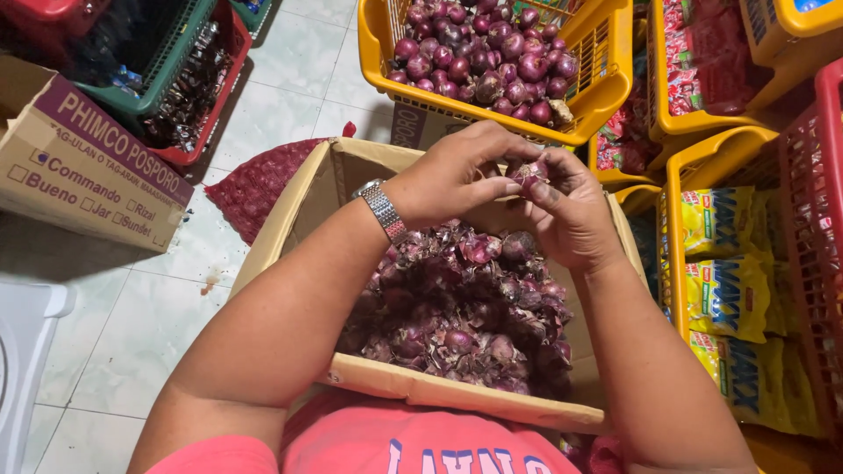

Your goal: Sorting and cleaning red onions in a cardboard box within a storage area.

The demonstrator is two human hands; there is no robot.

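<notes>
Both of my hands meet over an open cardboard box (290, 219) on my lap. Between them is a small red onion (529, 173). My right hand (571, 215) cups it from below and my left hand (452, 171), with a metal watch at the wrist, pinches its dry skin from above. The box is filled with purple onion skins and several unpeeled onions (465, 307). Just beyond the box stands a yellow plastic basket (606, 83) heaped with clean red onions (483, 53).
A red mesh sack (255, 184) lies on the tiled floor left of the box. A printed carton (79, 158) and a green and red basket (189, 75) stand at the far left. Yellow baskets (676, 202) with yellow packets (729, 290) and red packets (694, 53) line the right.
</notes>
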